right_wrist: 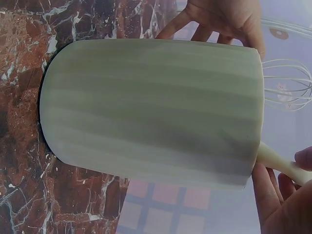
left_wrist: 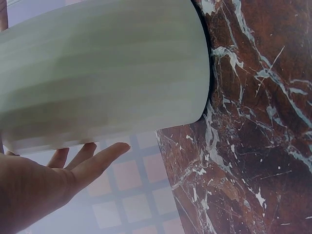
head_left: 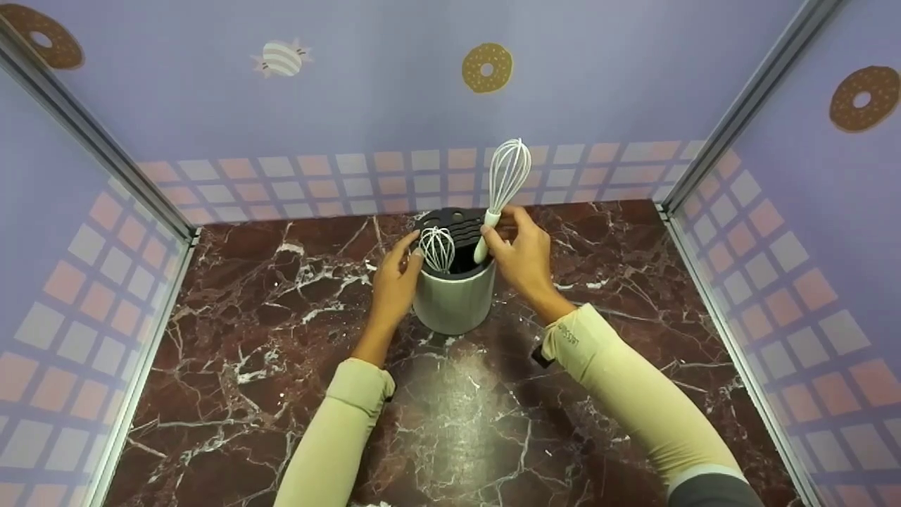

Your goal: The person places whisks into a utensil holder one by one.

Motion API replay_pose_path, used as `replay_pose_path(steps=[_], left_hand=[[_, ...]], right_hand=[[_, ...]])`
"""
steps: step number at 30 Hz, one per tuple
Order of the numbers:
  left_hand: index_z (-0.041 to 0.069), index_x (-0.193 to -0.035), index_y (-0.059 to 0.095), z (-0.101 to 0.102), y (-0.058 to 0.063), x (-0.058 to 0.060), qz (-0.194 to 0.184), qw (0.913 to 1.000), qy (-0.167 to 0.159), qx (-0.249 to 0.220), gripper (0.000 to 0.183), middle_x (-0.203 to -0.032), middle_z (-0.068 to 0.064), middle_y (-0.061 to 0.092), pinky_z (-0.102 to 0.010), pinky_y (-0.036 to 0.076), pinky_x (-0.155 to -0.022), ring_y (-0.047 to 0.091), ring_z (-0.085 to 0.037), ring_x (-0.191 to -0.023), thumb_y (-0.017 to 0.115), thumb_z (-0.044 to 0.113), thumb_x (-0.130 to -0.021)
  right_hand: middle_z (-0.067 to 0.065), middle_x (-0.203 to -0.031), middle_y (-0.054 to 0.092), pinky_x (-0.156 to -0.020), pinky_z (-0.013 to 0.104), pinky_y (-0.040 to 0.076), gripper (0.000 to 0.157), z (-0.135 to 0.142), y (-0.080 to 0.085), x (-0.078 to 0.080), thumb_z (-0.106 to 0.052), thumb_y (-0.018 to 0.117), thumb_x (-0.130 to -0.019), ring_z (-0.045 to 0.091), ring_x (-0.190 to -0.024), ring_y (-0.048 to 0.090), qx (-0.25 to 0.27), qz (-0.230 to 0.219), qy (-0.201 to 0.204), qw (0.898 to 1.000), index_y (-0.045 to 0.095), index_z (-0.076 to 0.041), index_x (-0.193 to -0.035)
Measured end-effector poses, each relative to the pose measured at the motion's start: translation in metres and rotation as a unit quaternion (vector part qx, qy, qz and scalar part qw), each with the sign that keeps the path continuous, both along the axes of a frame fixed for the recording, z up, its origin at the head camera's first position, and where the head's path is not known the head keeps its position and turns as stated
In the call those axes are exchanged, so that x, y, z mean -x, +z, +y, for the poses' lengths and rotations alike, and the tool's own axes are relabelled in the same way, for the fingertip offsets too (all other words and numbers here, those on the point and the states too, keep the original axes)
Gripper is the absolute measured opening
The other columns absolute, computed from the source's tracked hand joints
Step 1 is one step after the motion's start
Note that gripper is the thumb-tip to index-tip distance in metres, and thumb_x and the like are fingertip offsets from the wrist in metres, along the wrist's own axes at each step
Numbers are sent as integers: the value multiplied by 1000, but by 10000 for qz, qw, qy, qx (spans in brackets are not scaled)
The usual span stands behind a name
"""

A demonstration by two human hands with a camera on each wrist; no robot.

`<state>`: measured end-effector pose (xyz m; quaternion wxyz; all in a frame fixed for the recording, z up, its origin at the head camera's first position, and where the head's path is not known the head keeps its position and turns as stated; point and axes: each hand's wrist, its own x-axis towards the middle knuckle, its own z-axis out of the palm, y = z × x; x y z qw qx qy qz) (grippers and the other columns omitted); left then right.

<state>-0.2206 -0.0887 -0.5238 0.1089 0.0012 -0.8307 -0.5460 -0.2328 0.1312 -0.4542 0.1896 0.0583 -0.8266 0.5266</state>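
Note:
A pale grey-green utensil holder (head_left: 454, 303) stands upright on the marbled surface, its top fitted with a black slotted insert (head_left: 442, 215). My right hand (head_left: 524, 257) pinches the pale handle of a white whisk (head_left: 509, 172) between thumb and fingers. The whisk's wires point up, and its handle end overlaps the holder's opening at the right. A second whisk (head_left: 438, 248) stands in the opening at the left, wires up, its lower part hidden inside. With fingers extended, my left hand (head_left: 395, 285) rests against the holder's left side near the rim.
The dark red marbled tabletop (head_left: 281, 366) extends around the holder. Behind it rises a lilac back wall (head_left: 380, 84) with printed doughnuts and checks. Side walls in metal frames (head_left: 739, 352) bound the table left and right.

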Motion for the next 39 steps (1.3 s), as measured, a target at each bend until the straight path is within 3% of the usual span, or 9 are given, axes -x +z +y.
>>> replay_pose_path(steps=[16, 22, 33, 39], left_hand=[[32, -144, 59, 2, 0, 2, -11, 10000, 15, 1, 40, -101, -6, 56, -46, 45, -92, 53, -24, -97, 54, 33, -104], [33, -144, 59, 2, 1, 1, -57, 10000, -5, -20, 40, -97, -4, 53, -42, 43, -86, 51, -22, -93, 53, 35, -104], [35, -144, 58, 2, 2, 1, -157, 9999, -2, -38, 41, -101, -5, 55, -45, 45, -91, 54, -23, -97, 53, 37, -104], [35, -145, 57, 2, 1, 1, -173, 9998, -8, -34, 41, -105, -6, 57, -46, 46, -93, 54, -23, -100, 53, 36, -104]], right_hand=[[8, -100, 76, -82, 33, 55, 37, 0, 0, -1, -20, 81, -85, 20, -89, 73, -162, -136, -70, 9998, 68, -1, -114], [9, -104, 76, -82, 34, 56, 43, 1, 1, -2, -22, 82, -84, 21, -92, 74, 10, -282, -42, 9996, 66, 0, -118], [7, -107, 71, -83, 33, 57, 57, 1, 2, -4, -39, 86, -81, 18, -93, 69, 582, -475, 53, 9972, 62, -7, -121], [12, -110, 71, -80, 31, 57, 54, 1, 2, -3, -42, 82, -83, 19, -93, 69, 597, -341, -17, 9976, 63, -6, -120]])
